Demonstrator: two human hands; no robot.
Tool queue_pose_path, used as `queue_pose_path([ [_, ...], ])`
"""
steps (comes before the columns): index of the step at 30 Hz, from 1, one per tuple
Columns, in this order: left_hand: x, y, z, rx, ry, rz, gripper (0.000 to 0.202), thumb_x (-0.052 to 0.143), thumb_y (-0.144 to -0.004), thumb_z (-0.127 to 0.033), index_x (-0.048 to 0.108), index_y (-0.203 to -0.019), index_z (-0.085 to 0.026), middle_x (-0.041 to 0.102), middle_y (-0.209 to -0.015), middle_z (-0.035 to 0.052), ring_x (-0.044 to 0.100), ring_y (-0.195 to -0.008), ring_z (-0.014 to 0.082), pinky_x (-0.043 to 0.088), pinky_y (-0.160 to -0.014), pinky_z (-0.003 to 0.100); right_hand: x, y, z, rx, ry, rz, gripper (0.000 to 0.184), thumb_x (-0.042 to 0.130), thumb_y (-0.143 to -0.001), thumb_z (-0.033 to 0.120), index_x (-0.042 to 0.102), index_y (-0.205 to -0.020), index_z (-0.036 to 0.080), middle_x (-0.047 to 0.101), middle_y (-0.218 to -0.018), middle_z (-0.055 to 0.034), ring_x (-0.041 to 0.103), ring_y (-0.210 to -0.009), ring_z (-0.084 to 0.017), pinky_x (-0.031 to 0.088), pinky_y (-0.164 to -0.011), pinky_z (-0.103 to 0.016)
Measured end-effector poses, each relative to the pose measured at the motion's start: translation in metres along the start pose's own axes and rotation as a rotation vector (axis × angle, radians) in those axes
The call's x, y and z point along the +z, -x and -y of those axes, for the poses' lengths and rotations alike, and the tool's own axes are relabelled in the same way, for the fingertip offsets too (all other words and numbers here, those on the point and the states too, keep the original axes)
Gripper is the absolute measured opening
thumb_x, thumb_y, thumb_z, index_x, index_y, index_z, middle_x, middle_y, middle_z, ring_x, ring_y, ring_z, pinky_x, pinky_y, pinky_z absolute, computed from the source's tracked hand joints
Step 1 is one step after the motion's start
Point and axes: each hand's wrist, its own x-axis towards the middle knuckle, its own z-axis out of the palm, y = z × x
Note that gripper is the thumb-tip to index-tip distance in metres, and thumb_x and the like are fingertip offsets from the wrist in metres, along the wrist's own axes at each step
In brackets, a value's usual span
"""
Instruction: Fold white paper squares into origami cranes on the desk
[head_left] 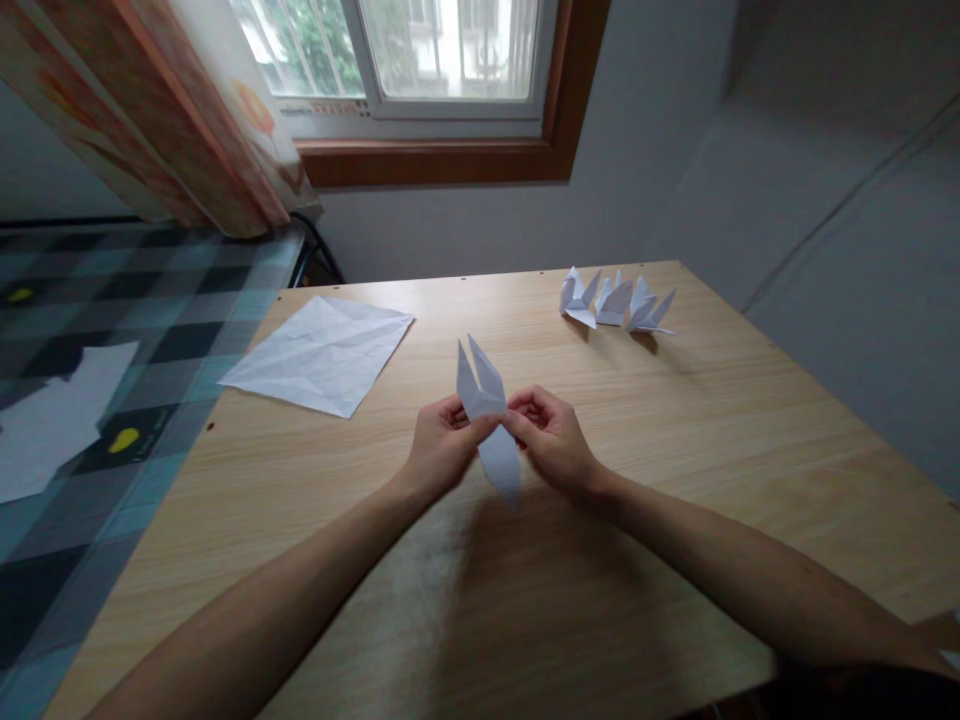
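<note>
A partly folded white origami paper (498, 468) is held above the middle of the table, with two narrow points at its far end and a wider flap toward me. My left hand (444, 440) pinches it from the left, the thumb lying across its middle. From the right, my right hand (553, 436) grips its edge between thumb and curled fingers. Both thumbs meet near the centre of the paper. The fingers behind the paper are partly hidden.
A creased white paper sheet (322, 352) lies at the table's far left. Three folded paper cranes (613, 302) stand at the back right of the wooden table (712, 440). Left of the table, torn white paper (64, 415) rests on a checked cloth (187, 345). A window is behind.
</note>
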Motion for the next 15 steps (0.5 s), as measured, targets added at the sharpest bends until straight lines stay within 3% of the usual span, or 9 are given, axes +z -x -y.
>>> queue_pose_path([
  [5,-0.0013,-0.0004,0.0005,-0.01,-0.102,0.068,0.031,0.084,-0.066,-0.035,0.073,-0.086,-0.013,0.074,-0.081,0.0047,0.07,-0.077,0.021,0.056,-0.074,0.033,-0.0012,-0.0002,0.0012,-0.021,0.052,-0.007,0.031,0.075,-0.078,0.048,0.062,-0.079,0.02,0.056,-0.061,0.005,0.05,-0.051,-0.009,0.041,-0.048,-0.022],
  [11,-0.0054,-0.0013,0.0042,-0.033,-0.032,0.019,0.033,0.083,-0.067,-0.04,0.067,-0.083,-0.015,0.073,-0.077,0.0028,0.068,-0.066,0.0174,0.055,-0.065,0.031,-0.0019,-0.0022,0.0032,-0.017,0.052,0.001,0.032,0.07,-0.081,0.049,0.057,-0.074,0.02,0.053,-0.058,0.0056,0.049,-0.048,-0.009,0.042,-0.046,-0.022],
  [15,-0.0075,-0.0026,0.0041,-0.049,-0.028,0.006,0.033,0.084,-0.066,-0.039,0.065,-0.079,-0.015,0.072,-0.074,0.0026,0.066,-0.062,0.0152,0.054,-0.063,0.028,-0.0015,-0.0037,-0.0016,0.002,-0.016,0.017,0.027,0.071,-0.08,0.044,0.056,-0.084,0.022,0.053,-0.058,0.0077,0.052,-0.049,-0.009,0.044,-0.047,-0.021],
])
